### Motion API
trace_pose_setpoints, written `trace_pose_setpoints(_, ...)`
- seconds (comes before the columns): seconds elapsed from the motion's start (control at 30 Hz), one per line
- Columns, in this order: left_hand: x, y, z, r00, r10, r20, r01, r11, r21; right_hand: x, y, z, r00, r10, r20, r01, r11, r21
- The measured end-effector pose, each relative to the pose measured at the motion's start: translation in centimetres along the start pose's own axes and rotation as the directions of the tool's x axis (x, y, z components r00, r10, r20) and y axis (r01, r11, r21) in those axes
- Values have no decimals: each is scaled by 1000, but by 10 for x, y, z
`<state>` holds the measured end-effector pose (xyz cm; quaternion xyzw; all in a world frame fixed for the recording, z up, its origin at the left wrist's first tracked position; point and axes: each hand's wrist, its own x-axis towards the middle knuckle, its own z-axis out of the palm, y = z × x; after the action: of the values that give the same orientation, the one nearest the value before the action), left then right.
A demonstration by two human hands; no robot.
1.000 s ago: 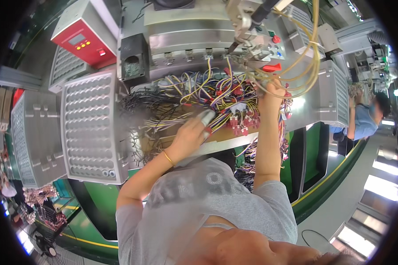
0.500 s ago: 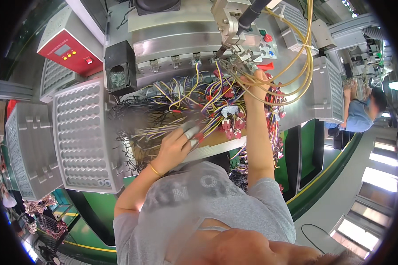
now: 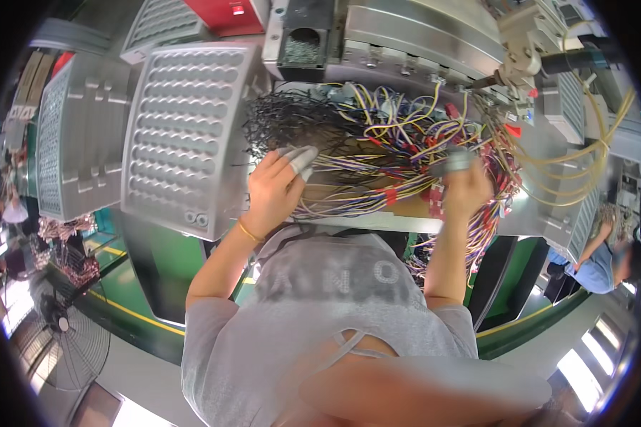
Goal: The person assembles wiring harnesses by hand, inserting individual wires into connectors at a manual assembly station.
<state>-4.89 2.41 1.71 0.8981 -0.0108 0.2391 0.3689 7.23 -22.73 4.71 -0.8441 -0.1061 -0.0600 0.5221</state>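
Observation:
My left hand (image 3: 274, 186), with white covers on some fingertips, is closed at the left part of a bundle of wires (image 3: 363, 169) in yellow, white, purple and black. The wires run rightward from under its curled fingers. Over the right part of the pile is my right hand (image 3: 468, 186), smeared by motion, so whether it grips anything cannot be made out. Red connectors (image 3: 436, 199) lie beside it. Dark, thin wire ends (image 3: 285, 121) form a tangle beyond my left hand.
A metal machine (image 3: 420, 32) with a row of small clamps stands behind the pile. At right are a jointed arm (image 3: 523, 60) and looped yellowish tubes (image 3: 598, 142). A perforated grey box (image 3: 185, 132) flanks the left side; a black block (image 3: 303, 46) stands behind. A co-worker (image 3: 598, 267) is far right.
My right hand has come down from the machine's fixture to the wire pile. My left hand has moved left along the wires. The whole view has shifted, showing more of the left side.

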Motion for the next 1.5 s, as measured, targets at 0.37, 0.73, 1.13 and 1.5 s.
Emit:
trace_pose_setpoints(0.37, -42, -10, 9, 976, 73, 207, -82, 996, 36, -3, -2, 124, 544, -286, 789, 518, 854, -47)
trace_pose_setpoints(0.73, -20, -19, 9, 966, 199, 165, -221, 967, 128, -1, 2, 115, 513, -262, 818, 612, 780, -134)
trace_pose_setpoints(1.13, -8, -17, -7, 984, -138, 116, 139, 990, -6, 28, -32, 70, 719, -74, 691, -359, 812, 460)
trace_pose_setpoints(1.5, -18, -31, 7, 986, 66, 150, -94, 978, 188, 14, -31, 104, 564, -240, 790, -14, 954, 300)
